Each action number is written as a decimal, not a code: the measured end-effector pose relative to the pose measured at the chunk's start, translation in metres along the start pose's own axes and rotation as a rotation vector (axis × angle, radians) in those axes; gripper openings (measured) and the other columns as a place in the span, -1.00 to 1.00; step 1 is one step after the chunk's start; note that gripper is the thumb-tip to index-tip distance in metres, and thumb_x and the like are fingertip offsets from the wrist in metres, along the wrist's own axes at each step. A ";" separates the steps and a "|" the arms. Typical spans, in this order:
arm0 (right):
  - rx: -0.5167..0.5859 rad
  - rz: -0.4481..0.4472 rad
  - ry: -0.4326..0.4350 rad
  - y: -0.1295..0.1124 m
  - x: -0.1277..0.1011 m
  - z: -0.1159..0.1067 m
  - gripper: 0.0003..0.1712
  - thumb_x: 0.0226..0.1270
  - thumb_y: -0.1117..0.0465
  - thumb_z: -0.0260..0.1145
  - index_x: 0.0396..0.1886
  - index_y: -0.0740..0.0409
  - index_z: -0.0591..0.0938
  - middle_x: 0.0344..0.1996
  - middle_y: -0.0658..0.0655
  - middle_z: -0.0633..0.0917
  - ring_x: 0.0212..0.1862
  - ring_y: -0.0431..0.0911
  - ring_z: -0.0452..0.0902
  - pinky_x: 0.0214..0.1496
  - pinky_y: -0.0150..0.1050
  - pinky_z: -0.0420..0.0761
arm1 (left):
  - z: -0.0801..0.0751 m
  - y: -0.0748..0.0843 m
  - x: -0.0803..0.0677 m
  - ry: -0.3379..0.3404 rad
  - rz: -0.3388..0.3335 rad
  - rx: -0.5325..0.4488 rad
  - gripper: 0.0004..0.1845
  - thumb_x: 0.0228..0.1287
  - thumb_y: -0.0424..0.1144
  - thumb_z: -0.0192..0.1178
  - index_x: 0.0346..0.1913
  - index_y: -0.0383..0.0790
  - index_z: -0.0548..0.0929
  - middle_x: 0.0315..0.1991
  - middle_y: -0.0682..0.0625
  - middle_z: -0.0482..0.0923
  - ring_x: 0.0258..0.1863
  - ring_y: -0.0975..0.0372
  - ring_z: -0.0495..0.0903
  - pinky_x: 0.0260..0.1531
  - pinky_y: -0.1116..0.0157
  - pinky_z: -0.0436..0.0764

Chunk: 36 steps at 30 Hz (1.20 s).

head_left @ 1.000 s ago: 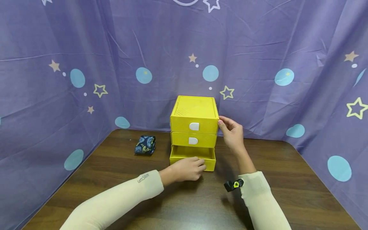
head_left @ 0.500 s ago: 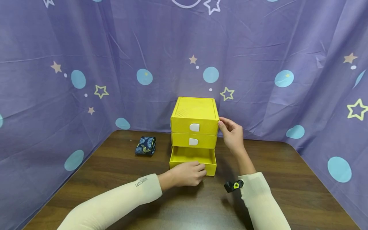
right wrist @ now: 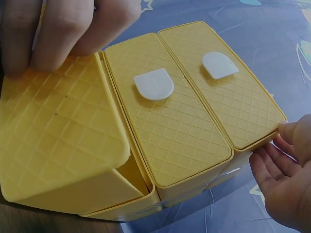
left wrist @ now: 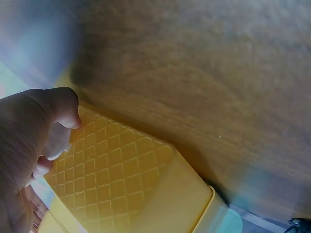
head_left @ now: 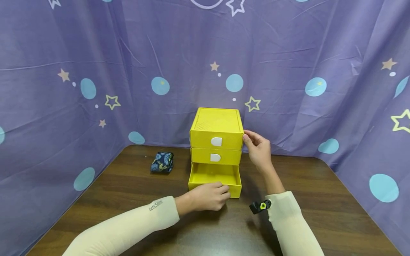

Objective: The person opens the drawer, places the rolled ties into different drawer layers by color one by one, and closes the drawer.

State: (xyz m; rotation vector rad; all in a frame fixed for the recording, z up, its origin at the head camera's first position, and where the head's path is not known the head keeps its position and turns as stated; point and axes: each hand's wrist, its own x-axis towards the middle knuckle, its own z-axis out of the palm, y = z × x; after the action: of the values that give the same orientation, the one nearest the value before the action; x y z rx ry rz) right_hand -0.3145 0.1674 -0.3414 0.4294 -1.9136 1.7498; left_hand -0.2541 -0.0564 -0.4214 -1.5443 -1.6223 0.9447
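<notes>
At table centre stands our yellow plastic three-drawer chest (head_left: 216, 132). Our left hand (head_left: 207, 196) curls round its pulled-out bottom drawer (head_left: 214, 176) at six o'clock; our right hand (head_left: 258, 149), fingers bent, grips the chest's three o'clock corner, steadying it.

A dark wooden table (head_left: 320, 199) carries a yellow three-drawer box (head_left: 216, 142) near its far edge and a patterned pouch (head_left: 162, 162) toward its far left corner.
</notes>
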 end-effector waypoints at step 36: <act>0.011 -0.040 0.006 0.014 0.001 0.000 -0.64 0.50 0.24 0.32 0.17 0.35 0.69 -0.01 0.37 0.74 -0.12 -0.11 0.67 -0.01 -0.49 0.65 | -0.012 0.013 -0.003 0.038 0.018 -0.004 -0.71 0.57 -0.19 0.05 -0.27 0.14 0.75 -0.24 0.17 0.48 -0.20 0.23 0.43 -0.26 0.37 0.44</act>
State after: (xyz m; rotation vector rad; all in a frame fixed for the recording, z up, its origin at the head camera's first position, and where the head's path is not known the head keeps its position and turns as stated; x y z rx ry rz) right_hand -0.3232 0.1694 -0.3522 0.4625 -1.8791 1.7353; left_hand -0.2368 -0.0583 -0.4265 -1.5729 -1.5866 0.9166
